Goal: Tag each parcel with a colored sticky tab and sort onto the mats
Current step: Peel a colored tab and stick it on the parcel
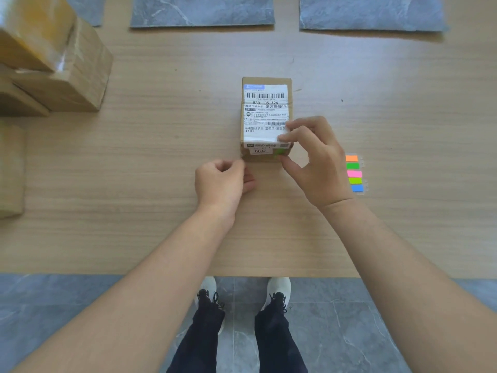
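Observation:
A small cardboard parcel (265, 114) with a white shipping label lies in the middle of the wooden table. My right hand (314, 160) holds its near right corner, index finger on the label and thumb on a green sticky tab (279, 152) on the parcel's front face. My left hand (222, 181) rests on the table by the parcel's near left corner, its fingers curled with nothing seen in them. A strip of coloured sticky tabs (354, 173) lies to the right of my right hand. Grey mats (201, 12) (371, 13) lie at the far edge.
Several brown cardboard parcels (53, 63) are stacked at the far left, with another box (10, 170) at the left edge. A third grey mat (88, 8) shows partly behind the stack. The table's near edge runs above my shoes.

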Demonstrator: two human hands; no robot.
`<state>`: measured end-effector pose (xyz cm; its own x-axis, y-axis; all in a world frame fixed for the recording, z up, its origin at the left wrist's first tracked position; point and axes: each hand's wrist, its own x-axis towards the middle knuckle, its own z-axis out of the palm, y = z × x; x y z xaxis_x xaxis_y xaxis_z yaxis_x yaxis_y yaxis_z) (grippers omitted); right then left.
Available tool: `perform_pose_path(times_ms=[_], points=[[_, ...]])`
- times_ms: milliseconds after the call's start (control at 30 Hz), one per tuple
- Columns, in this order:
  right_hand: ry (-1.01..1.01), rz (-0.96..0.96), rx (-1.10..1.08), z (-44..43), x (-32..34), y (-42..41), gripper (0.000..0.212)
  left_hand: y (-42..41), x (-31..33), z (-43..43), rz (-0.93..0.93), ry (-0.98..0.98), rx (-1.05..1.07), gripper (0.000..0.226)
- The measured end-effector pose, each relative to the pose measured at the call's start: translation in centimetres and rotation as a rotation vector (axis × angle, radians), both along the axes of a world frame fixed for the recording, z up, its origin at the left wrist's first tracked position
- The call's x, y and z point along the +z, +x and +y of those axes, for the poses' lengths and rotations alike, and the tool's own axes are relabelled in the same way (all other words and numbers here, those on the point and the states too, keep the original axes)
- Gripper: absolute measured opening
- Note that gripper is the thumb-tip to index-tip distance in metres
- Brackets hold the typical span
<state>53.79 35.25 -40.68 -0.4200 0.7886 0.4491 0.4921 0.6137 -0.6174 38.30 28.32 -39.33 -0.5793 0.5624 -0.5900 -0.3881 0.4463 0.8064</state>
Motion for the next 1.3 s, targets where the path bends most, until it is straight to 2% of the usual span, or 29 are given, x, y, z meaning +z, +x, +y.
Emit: perform_pose_path(times_ms=[67, 133, 200, 267, 367, 500, 800, 1133, 1300], points=[[-0.118, 0.199, -0.053, -0.7, 0.5, 0.0, 0.03, -0.9, 0.3, 0.1, 0.028, 0.016, 0.07, 0.019], [-0.346, 0.454, -0.219, -1.3, 1.2, -0.4, 0.035, -1.5, 0.8, 0.7, 0.034, 0.072, 0.086, 0.023], [-0.598, 0.607, -0.36, -1.2, 1.9, -1.1, 0.039, -1.9, 1.6, 1.4, 0.001, 0.133, 0.058, 0.031], [-0.818, 0.593, -0.394, -0.7, 1.9, -1.7, 0.044, -1.9, 2.4, 2.1, -0.013, 0.168, -0.006, 0.039], [-0.957, 0.494, -0.309, -0.6, 2.5, -2.9, 0.055, -1.7, 3.5, 2.7, -0.055, 0.2, -0.129, 0.048], [-0.937, 0.486, -0.26, -1.1, 4.0, -4.2, 0.045, -1.7, 4.7, 2.8, -0.071, 0.233, -0.225, 0.051], [-0.877, 0.534, -0.23, -0.2, 8.4, -6.5, 0.051, -4.6, 8.8, 3.7, -0.074, 0.287, -0.308, 0.047], [-0.794, 0.529, -0.245, 3.6, 20.2, -10.9, 0.045, -9.8, 21.2, 6.9, 0.014, 0.39, -0.465, 0.04], [-0.777, 0.559, -0.238, 7.0, 25.0, -12.8, 0.043, -12.0, 25.8, 10.0, 0.031, 0.416, -0.474, 0.039]])
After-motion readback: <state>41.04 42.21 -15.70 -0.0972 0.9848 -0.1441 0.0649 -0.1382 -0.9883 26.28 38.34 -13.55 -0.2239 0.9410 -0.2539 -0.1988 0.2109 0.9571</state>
